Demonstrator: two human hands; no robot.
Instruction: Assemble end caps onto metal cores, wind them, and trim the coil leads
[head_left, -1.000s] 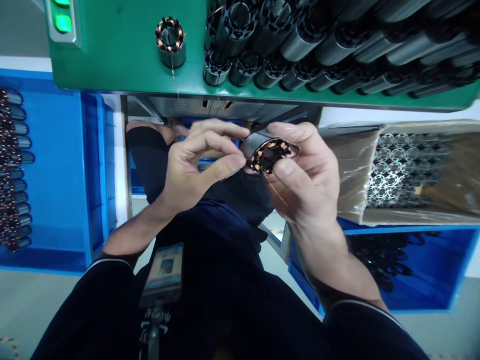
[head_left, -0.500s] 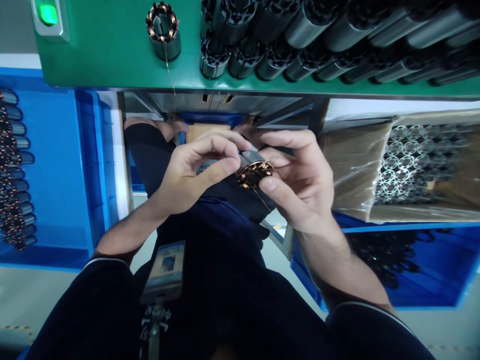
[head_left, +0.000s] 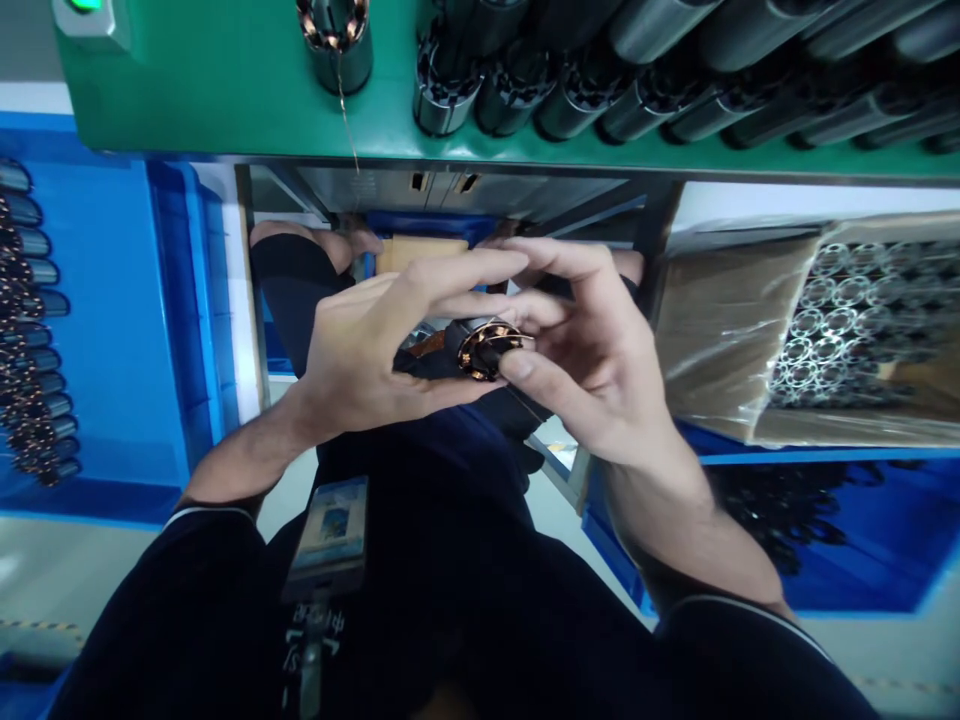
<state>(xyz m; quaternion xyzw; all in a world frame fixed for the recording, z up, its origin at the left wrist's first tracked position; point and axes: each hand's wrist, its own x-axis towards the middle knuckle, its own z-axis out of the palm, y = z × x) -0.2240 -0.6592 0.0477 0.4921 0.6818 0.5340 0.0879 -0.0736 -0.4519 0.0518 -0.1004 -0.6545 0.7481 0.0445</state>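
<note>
Green desk (head_left: pixel 225 100) across the top of my view, grey floor (head_left: pixel 45 565) below. On the desk: a copper-wound stator (head_left: pixel 334 50) stands upright, its lead wire (head_left: pixel 346 125) over the edge, just beside rows of slotted metal cores (head_left: pixel 585 100) lying on their sides. Left: blue plastic bin (head_left: pixel 97 330) holding a stack of wound parts (head_left: pixel 30 320). Right: cardboard box (head_left: pixel 720 330) with plastic film, packed with aluminium tubes (head_left: pixel 847 320) ends-up; below it, blue bin (head_left: pixel 825 550) with dark parts (head_left: pixel 780 510). Second wound stator (head_left: pixel 484 350) is in the air between my hands. Right hand (head_left: pixel 592 370) grasps it with thumb and fingers. Left hand (head_left: pixel 375 350) is cupped around it; can't tell if it's gripping.
</note>
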